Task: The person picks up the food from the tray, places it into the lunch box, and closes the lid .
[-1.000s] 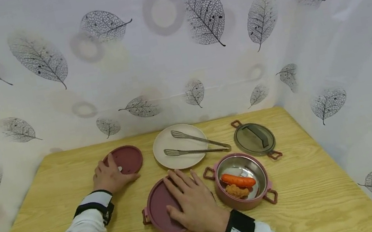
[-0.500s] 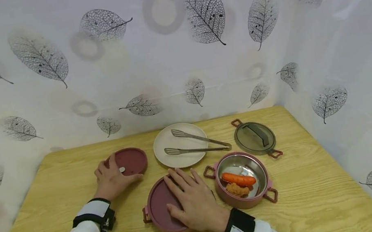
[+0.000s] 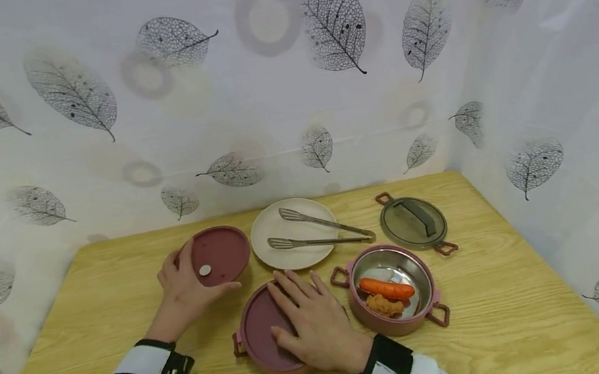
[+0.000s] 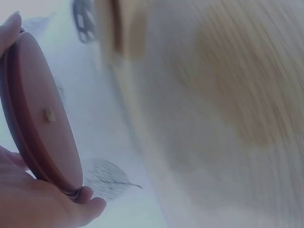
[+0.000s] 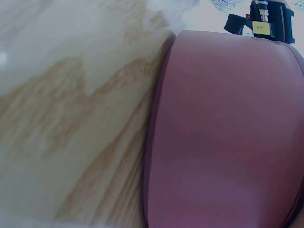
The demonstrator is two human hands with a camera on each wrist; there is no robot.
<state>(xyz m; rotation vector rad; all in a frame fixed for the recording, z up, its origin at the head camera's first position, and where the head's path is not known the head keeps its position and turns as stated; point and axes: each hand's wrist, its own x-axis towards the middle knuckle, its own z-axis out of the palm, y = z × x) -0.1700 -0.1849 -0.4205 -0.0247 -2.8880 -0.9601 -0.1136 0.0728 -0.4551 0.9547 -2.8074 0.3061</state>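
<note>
My left hand (image 3: 186,294) grips a round maroon lid (image 3: 224,254) by its edge, with fingers at the far left rim and thumb along the near side. A small white spot sits on the lid. In the left wrist view the lid (image 4: 47,114) stands clear of the table between thumb and fingers. My right hand (image 3: 321,327) rests on the flat maroon top of a pink pot (image 3: 268,333), its fingers spread and fairly straight. One handle shows at that pot's left; its right side is partly hidden by the hand. The pot's pink side (image 5: 223,133) fills much of the right wrist view.
Right of that pot stands an uncovered pink pot (image 3: 364,316) holding an orange sausage (image 3: 386,288) and a fried piece (image 3: 384,305). Behind are a white plate (image 3: 263,220) with metal tongs (image 3: 321,241) across it and a glass lid (image 3: 393,227). A leaf-print curtain (image 3: 261,107) borders the table.
My left hand has lifted the maroon lid and moved it to the right, nearer the plate. The right hand stays on the pot.
</note>
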